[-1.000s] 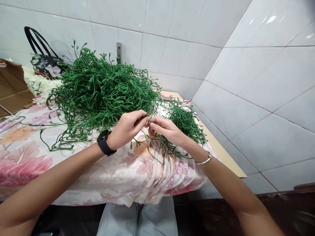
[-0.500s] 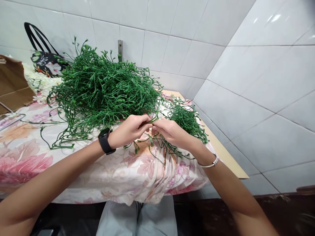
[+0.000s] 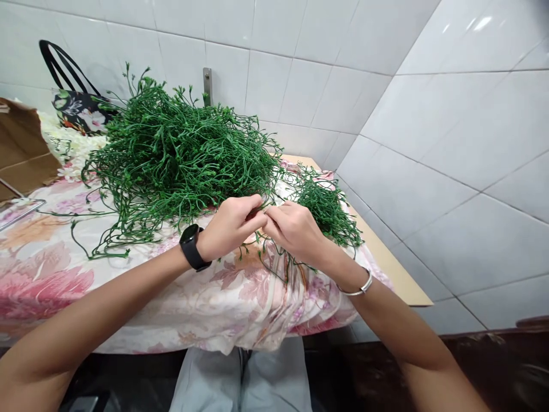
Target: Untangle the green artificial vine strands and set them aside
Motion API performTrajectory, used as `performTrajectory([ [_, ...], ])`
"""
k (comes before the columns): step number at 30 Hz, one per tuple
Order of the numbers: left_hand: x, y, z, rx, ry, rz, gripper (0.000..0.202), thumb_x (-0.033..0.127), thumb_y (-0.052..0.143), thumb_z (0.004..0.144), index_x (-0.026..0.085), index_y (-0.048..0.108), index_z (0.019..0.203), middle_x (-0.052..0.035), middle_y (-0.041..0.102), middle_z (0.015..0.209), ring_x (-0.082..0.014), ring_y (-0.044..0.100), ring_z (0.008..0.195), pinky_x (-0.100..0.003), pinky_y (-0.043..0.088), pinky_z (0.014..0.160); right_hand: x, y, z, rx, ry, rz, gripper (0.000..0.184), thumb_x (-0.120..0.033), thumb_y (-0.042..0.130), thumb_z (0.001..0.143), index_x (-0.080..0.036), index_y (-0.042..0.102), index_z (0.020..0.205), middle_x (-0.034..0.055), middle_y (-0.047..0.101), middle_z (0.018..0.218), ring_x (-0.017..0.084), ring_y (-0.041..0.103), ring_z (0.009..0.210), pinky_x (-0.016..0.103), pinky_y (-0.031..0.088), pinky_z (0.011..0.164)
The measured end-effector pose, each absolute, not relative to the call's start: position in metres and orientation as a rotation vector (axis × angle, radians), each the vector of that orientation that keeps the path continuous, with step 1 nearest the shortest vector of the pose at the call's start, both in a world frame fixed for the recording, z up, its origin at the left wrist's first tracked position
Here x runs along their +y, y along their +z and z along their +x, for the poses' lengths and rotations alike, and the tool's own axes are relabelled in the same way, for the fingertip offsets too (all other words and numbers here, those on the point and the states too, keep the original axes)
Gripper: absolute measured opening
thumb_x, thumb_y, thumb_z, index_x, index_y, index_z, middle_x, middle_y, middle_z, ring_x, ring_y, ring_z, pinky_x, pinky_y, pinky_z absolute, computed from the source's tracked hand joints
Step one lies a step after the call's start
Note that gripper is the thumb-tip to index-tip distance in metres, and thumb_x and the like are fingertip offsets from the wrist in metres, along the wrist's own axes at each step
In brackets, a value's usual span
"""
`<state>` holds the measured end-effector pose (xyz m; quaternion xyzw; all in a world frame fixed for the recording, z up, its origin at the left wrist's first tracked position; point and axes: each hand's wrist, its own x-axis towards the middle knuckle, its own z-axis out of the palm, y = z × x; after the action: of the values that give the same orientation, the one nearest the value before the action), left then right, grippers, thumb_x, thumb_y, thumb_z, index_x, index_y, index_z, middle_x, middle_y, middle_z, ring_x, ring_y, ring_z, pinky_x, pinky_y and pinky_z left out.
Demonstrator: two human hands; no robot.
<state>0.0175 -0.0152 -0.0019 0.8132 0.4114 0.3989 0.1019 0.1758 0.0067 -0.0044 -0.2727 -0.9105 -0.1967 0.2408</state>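
Now R hand [image 3: 295, 230] is curling tighter against L hand [image 3: 231, 226], prob. for finer work. Both grips are pinching narrow, apparently on green stems [image 3: 266, 201], mostly hidden.

Craft corner, home or small workshop, can't tell which: white tiled walls [image 3: 283, 31], desk [image 3: 392, 264] under floral cloth [image 3: 231, 297], big heap of green stems [image 3: 184, 149], white blossoms [image 3: 77, 149], patterned bag [image 3: 79, 109].

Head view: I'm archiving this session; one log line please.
left hand: pinched | right hand: pinched | grip contents: unclear | larger green-stem pile: beyond hands
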Motion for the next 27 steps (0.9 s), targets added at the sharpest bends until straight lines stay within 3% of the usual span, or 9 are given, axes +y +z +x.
performTrajectory([
  [5, -0.019, -0.007, 0.023, 1.226, 1.481, 2.348, 0.027, 0.014, 0.048, 0.077, 0.016, 0.029, 0.057, 0.0061, 0.027, 0.052, -0.0056, 0.026, 0.049, -0.022, 0.022, 0.049, -0.004, -0.004, 0.168, -2.296, -0.665, -0.841, 0.032, -0.024, 0.032, 0.087, -0.016, 0.045, 0.059, -0.0019, 0.041, 0.047, 0.009, 0.032, 0.046, 0.025, 0.029, 0.055],
  [8, -0.016, -0.010, 0.025, 1.164, 1.638, 2.171, 0.023, 0.018, 0.048, 0.079, 0.016, 0.039, 0.058, 0.0053, 0.031, 0.053, -0.0062, 0.030, 0.049, -0.022, 0.026, 0.050, -0.004, -0.003, 0.166, -2.223, -0.628, -0.854, 0.032, -0.022, 0.031, 0.087, -0.017, 0.043, 0.058, -0.0022, 0.039, 0.048, 0.009, 0.030, 0.046, 0.026, 0.029, 0.056],
  [12, -0.010, -0.010, 0.026, 0.841, 1.687, 1.764, 0.013, 0.026, 0.053, 0.079, 0.015, 0.057, 0.076, -0.0018, 0.055, 0.073, -0.0110, 0.051, 0.069, -0.024, 0.040, 0.063, 0.001, 0.000, 0.168, -2.220, -0.253, -0.787, 0.027, -0.022, 0.034, 0.086, -0.017, 0.042, 0.061, -0.0027, 0.039, 0.051, 0.008, 0.034, 0.049, 0.024, 0.030, 0.054],
  [15, -0.010, -0.005, 0.025, 0.562, 1.598, 1.564, 0.009, 0.024, 0.056, 0.077, 0.016, 0.060, 0.077, -0.0043, 0.061, 0.086, -0.0150, 0.056, 0.088, -0.028, 0.044, 0.079, 0.002, 0.002, 0.170, -2.202, 0.010, -0.751, 0.024, -0.024, 0.035, 0.087, -0.016, 0.046, 0.068, -0.0015, 0.045, 0.056, 0.008, 0.039, 0.053, 0.022, 0.032, 0.055],
  [20, -0.016, 0.004, 0.024, 0.523, 1.477, 1.356, 0.012, 0.024, 0.055, 0.077, 0.017, 0.055, 0.068, -0.0021, 0.057, 0.074, -0.0139, 0.056, 0.087, -0.028, 0.044, 0.082, -0.004, 0.006, 0.169, -2.190, 0.161, -0.718, 0.026, -0.028, 0.036, 0.087, -0.016, 0.046, 0.067, -0.0014, 0.044, 0.057, 0.007, 0.038, 0.054, 0.023, 0.032, 0.056],
  [27, -0.021, 0.014, 0.019, 0.624, 1.416, 1.268, 0.015, 0.022, 0.046, 0.078, 0.018, 0.043, 0.064, -0.0014, 0.041, 0.065, -0.0125, 0.049, 0.072, -0.026, 0.044, 0.068, -0.009, 0.015, 0.167, -2.082, 0.921, -0.503, 0.030, -0.024, 0.038, 0.087, -0.016, 0.040, 0.057, -0.0054, 0.035, 0.050, 0.004, 0.031, 0.045, 0.021, 0.025, 0.045],
])
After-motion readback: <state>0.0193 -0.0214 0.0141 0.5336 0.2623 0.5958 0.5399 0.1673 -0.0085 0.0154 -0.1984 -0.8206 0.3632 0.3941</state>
